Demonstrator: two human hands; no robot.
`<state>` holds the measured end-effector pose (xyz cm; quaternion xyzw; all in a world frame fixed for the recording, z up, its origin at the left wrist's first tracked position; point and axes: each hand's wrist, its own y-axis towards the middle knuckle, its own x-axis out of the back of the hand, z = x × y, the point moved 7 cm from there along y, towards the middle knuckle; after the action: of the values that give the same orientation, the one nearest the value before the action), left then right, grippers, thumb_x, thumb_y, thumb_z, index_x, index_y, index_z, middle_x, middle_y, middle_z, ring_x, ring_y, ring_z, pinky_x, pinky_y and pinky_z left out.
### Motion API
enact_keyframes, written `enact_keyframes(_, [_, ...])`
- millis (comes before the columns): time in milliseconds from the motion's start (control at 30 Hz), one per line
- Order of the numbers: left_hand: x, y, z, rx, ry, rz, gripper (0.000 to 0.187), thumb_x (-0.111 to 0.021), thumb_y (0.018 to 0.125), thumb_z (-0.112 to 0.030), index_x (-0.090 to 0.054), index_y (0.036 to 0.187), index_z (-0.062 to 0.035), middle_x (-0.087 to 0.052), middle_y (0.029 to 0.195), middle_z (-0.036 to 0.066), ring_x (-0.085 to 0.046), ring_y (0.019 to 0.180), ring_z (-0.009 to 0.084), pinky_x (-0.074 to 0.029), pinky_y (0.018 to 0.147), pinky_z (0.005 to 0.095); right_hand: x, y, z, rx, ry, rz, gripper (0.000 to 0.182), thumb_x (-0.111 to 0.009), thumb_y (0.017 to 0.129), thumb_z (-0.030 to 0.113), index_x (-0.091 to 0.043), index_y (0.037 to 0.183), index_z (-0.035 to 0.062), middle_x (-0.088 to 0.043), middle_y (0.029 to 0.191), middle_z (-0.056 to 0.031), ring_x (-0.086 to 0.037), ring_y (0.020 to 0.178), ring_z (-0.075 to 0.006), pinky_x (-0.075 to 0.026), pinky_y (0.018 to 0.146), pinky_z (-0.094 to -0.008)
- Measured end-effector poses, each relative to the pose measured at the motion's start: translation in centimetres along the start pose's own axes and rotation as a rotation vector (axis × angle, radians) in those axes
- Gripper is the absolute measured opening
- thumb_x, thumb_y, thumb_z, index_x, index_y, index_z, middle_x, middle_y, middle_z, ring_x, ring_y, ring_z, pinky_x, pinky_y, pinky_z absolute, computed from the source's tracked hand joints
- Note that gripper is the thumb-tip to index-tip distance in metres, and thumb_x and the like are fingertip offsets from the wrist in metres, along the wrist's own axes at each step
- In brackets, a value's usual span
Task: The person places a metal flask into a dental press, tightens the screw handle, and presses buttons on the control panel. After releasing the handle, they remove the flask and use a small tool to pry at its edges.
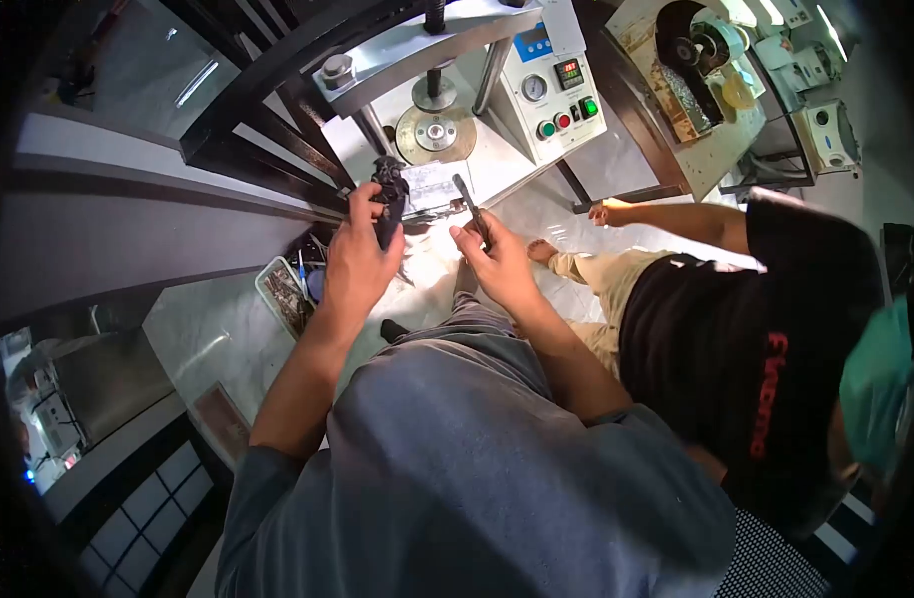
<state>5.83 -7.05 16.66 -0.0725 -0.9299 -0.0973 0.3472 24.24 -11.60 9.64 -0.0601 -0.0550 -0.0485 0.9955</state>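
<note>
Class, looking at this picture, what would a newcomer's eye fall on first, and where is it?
Probably the press-like machine's round metal plate, at top centre, with a lit control panel to its right. Just below, the left hand grips a dark object and the right hand a slim tool. A co-worker in black fills the right side.

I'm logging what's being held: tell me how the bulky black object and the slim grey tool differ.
The bulky black object is wide and irregular; the slim grey tool is narrow and straight. The left hand holds the black object, the right hand the grey tool. The black object looks darker than the grey tool.
</note>
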Motion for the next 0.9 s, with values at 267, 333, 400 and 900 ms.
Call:
enact_keyframes(267, [0.9, 0.7, -0.3, -0.078, -0.120, 0.035, 0.042, -0.069, 0.074, -0.003, -0.064, 0.116, -0.0038, -0.049, 0.112, 0.014, -0.050, 0.097, 0.0304, -0.044, 0.090, 0.0366, 0.5, 0.6, -0.9, -0.123, -0.086, 0.023, 0.025, -0.060, 0.094, 0.023, -0.054, 0.088, 0.0002, -0.046, 0.064, -0.0080, -0.043, 0.061, -0.0163, -0.040, 0.059, -0.0312])
enact_keyframes(333, [1.7, 1.9, -2.5, -0.273, 0.202, 0.030, 0.045, -0.071, 0.071, -0.004, -0.064, 0.115, -0.0060, -0.050, 0.117, 0.014, -0.049, 0.103, 0.0320, -0.040, 0.097, 0.0386, 1.5, 1.0, -1.0, -0.094, -0.041, -0.031, 0.022, -0.051, 0.097, 0.022, -0.054, 0.090, 0.0003, -0.049, 0.067, -0.0113, -0.047, 0.064, -0.0189, -0.041, 0.063, -0.0333])
enact_keyframes(400, [1.9, 2.7, -3.2, -0.320, 0.298, 0.059, 0.050, -0.072, 0.068, -0.006, -0.059, 0.117, -0.0042, -0.052, 0.118, 0.015, -0.049, 0.109, 0.0342, -0.039, 0.099, 0.0434, 2.6, 1.4, -0.8, -0.027, -0.006, -0.044, 0.024, -0.044, 0.099, 0.021, -0.058, 0.095, 0.0015, -0.042, 0.069, -0.0014, -0.040, 0.064, -0.0101, -0.035, 0.060, -0.0274])
enact_keyframes(900, [0.2, 4.1, -2.1, -0.275, 0.376, 0.311, 0.080, -0.077, 0.065, -0.017, -0.044, 0.135, 0.0047, -0.054, 0.122, 0.017, -0.050, 0.115, 0.0340, -0.037, 0.101, 0.0443, 4.5, 12.6, -0.3, 0.324, -0.930, -0.007, 0.030, -0.060, 0.087, 0.016, -0.069, 0.116, 0.0176, -0.063, 0.093, -0.0101, -0.065, 0.084, -0.0301, -0.054, 0.068, -0.0402])
